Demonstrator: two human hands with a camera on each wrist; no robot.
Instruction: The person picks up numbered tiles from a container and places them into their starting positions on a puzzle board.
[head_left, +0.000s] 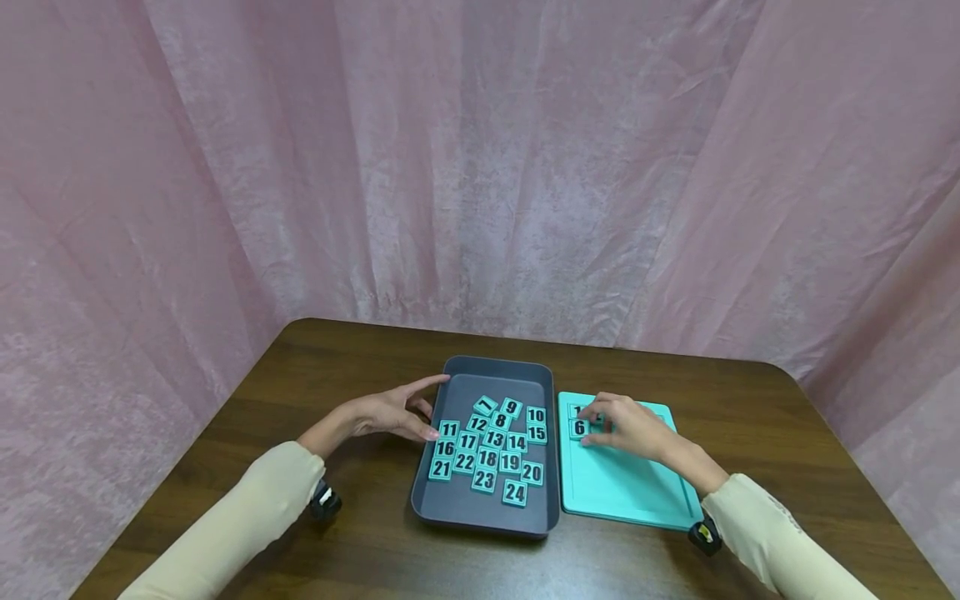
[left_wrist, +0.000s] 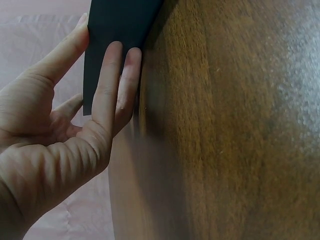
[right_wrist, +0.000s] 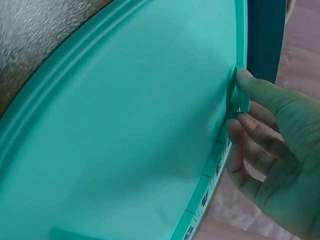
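A grey tray [head_left: 525, 521] holds several turquoise number tiles [head_left: 487, 457], with black figures from 7 up to 24 showing. At its left side is my left hand [head_left: 390, 414], with thumb and index fingertip at the rim. In the left wrist view, straight fingers [left_wrist: 106, 87] lie against the tray's outer wall [left_wrist: 120, 25]. My right hand [head_left: 626, 425] pinches the 6 tile [head_left: 579, 429] between thumb and fingers at the left edge of the turquoise board [head_left: 630, 492]. Just above it sits the 1 tile [head_left: 576, 411]; the hand covers part of the top row.
Tray and board stand side by side on a brown wooden table [head_left: 360, 533], the board to the right. More tiles [right_wrist: 202, 197] line the board's far edge in the right wrist view. Pink curtains [head_left: 480, 167] hang behind the table.
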